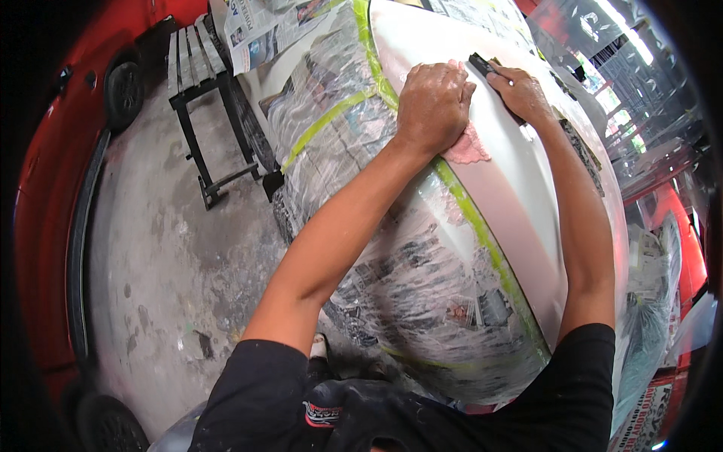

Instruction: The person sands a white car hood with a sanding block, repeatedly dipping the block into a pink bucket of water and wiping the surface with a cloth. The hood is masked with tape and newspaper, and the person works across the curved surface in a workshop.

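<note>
My left hand point(434, 105) is closed around a wet-looking pink cloth point(470, 148), pressing it on a white and pinkish car body panel point(520, 188). A corner of the cloth hangs out below the fist. Farther right, my right hand point(520, 90) grips a long black sanding block point(482, 66) that lies along the same panel. The block's underside is hidden against the surface. Yellow-green masking tape point(482, 226) edges the panel on its left. Beyond that tape, newspaper under clear plastic film point(422, 279) covers the neighbouring bodywork.
A slatted bench with black legs point(197, 56) stands at the far left. A red vehicle point(49, 226) runs along the left rim, over a stained concrete floor point(166, 264). Clear plastic sheeting point(648, 331) drapes the right side, with red bodywork beyond it.
</note>
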A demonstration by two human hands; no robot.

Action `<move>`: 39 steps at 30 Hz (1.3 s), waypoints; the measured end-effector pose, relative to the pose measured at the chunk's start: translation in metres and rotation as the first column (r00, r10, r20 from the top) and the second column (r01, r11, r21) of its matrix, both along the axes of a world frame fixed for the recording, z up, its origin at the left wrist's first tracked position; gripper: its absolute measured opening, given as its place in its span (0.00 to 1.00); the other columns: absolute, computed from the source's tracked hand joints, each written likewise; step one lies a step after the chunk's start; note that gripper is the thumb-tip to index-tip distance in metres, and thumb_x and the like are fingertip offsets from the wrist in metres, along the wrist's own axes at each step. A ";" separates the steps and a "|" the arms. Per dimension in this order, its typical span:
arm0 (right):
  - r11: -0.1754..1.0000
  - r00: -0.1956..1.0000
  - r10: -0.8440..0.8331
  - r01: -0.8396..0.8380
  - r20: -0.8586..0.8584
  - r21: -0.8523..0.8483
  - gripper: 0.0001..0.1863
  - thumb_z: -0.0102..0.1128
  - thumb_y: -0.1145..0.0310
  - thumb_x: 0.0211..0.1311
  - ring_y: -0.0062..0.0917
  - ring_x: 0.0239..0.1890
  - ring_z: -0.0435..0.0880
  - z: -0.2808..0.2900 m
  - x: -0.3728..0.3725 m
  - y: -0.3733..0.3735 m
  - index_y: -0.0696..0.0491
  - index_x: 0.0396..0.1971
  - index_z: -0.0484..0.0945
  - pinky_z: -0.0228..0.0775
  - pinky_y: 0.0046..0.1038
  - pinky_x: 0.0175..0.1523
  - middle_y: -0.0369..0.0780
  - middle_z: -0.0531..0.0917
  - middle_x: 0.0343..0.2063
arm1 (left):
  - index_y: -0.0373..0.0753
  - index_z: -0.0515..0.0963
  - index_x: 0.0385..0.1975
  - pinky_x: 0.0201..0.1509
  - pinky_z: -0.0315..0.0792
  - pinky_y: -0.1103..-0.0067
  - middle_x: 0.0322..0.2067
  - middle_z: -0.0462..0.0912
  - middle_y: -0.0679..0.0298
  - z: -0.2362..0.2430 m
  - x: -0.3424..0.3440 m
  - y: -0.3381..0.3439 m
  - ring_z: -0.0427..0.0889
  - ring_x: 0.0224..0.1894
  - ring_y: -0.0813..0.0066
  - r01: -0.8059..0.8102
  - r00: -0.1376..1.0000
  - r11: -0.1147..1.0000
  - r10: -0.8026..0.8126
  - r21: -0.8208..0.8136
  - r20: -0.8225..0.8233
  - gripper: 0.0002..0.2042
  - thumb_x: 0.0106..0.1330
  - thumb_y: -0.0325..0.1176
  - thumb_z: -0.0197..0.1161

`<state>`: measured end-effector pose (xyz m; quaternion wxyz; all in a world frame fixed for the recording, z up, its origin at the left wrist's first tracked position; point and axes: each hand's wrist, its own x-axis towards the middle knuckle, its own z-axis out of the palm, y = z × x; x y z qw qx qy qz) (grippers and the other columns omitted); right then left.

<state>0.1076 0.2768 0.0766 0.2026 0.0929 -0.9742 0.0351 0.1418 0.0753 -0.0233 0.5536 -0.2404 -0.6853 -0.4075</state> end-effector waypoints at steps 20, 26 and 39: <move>0.987 0.975 0.117 -0.094 -0.186 0.129 0.24 0.69 0.67 0.60 0.45 0.62 0.78 -0.025 0.304 0.017 0.47 0.59 0.84 0.70 0.41 0.66 0.53 0.77 0.63 | 0.32 0.83 0.38 0.55 0.73 0.61 0.37 0.84 0.47 -0.025 -0.138 -0.088 0.82 0.48 0.51 -0.486 0.874 0.809 0.454 -0.329 -0.175 0.11 0.67 0.31 0.55; 0.992 0.970 0.012 0.019 -0.245 0.125 0.25 0.71 0.69 0.58 0.45 0.62 0.77 -0.049 0.366 0.050 0.47 0.58 0.84 0.70 0.41 0.66 0.52 0.76 0.64 | 0.30 0.80 0.34 0.51 0.72 0.61 0.31 0.80 0.45 -0.031 0.016 -0.018 0.79 0.41 0.47 -0.203 0.973 0.957 0.220 -0.206 0.063 0.08 0.65 0.27 0.54; 0.993 0.936 -0.094 0.063 -0.339 -0.101 0.25 0.65 0.76 0.62 0.46 0.67 0.75 -0.078 0.451 0.100 0.55 0.60 0.82 0.64 0.41 0.71 0.55 0.76 0.64 | 0.26 0.79 0.54 0.64 0.74 0.59 0.55 0.80 0.42 -0.073 0.299 0.132 0.79 0.60 0.48 0.102 0.965 0.817 -0.220 -0.567 -0.143 0.23 0.63 0.37 0.62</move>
